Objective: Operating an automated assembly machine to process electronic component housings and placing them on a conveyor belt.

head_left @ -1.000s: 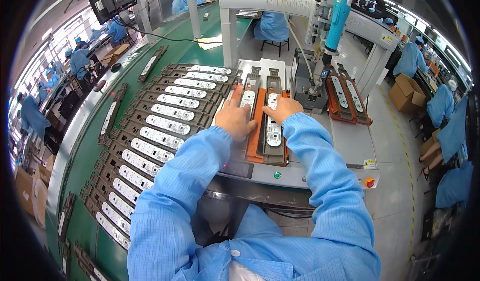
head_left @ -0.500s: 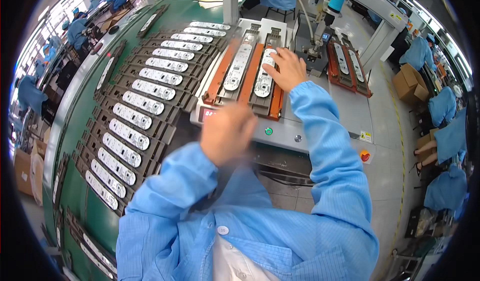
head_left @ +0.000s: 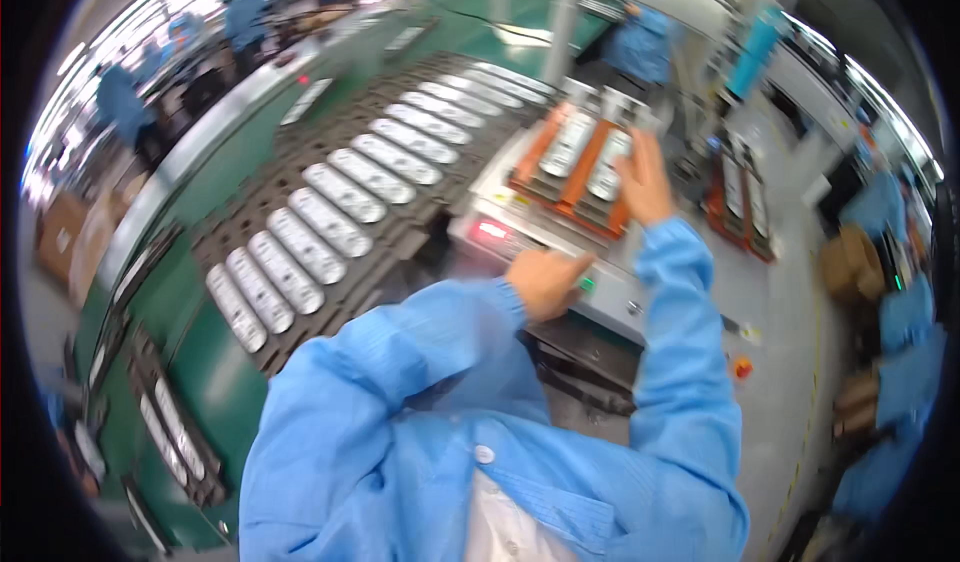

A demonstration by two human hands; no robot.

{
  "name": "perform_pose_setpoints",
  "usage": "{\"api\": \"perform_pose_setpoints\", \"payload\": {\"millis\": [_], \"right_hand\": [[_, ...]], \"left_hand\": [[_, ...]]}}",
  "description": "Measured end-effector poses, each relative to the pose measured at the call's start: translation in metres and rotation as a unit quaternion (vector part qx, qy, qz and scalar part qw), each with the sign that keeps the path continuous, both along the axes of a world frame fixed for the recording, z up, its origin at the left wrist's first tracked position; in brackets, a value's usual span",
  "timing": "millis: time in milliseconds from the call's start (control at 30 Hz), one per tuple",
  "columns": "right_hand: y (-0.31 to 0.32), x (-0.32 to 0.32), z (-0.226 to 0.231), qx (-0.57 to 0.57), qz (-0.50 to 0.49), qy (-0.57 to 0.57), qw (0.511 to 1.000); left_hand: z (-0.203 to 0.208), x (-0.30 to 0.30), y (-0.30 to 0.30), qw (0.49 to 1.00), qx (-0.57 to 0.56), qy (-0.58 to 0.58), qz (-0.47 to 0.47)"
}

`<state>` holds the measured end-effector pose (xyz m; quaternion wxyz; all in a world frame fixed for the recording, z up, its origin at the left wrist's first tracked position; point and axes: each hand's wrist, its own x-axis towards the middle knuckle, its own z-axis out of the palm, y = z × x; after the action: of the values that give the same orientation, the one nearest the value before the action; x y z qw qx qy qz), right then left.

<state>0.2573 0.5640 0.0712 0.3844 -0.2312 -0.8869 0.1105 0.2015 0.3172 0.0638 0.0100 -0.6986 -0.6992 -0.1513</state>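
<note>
My right hand (head_left: 646,180) lies with fingers stretched out along the right edge of an orange fixture (head_left: 573,200), against the right-hand white circuit board (head_left: 606,165). A second long white board (head_left: 568,145) sits in the slot to its left. My left hand (head_left: 543,282) holds nothing; its index finger points right, with the other fingers curled. That fingertip is close to a green-lit button (head_left: 587,285) on the front of the grey machine (head_left: 622,307); whether they touch, I cannot tell. A red display (head_left: 491,229) glows on the machine's left front.
Left of the machine, dark trays (head_left: 225,230) with a row of white boards lie on a green conveyor (head_left: 215,367). Another orange fixture (head_left: 741,207) with two boards stands at right, above a red knob (head_left: 741,367). Cartons (head_left: 851,264) and people in blue are farther right.
My left hand has moved right, from the fixture's front left to beside the green button, and now points. My right hand stays at the right-hand board. The whole view has shifted.
</note>
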Motion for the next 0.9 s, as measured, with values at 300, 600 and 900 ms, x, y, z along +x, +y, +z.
{"api": "perform_pose_setpoints", "payload": {"millis": [300,600,900], "right_hand": [[-0.04,0.05,0.045,-0.058,0.124,0.058,0.989],[-0.097,-0.032,0.037,-0.211,0.292,0.061,0.931],[-0.243,-0.133,0.008,-0.048,0.497,-0.113,0.859]], "left_hand": [[0.032,-0.012,0.13,0.993,-0.078,-0.05,0.07],[0.054,-0.145,-0.001,0.98,0.009,-0.181,0.086],[0.032,-0.212,-0.387,0.778,0.239,-0.232,0.533]]}}
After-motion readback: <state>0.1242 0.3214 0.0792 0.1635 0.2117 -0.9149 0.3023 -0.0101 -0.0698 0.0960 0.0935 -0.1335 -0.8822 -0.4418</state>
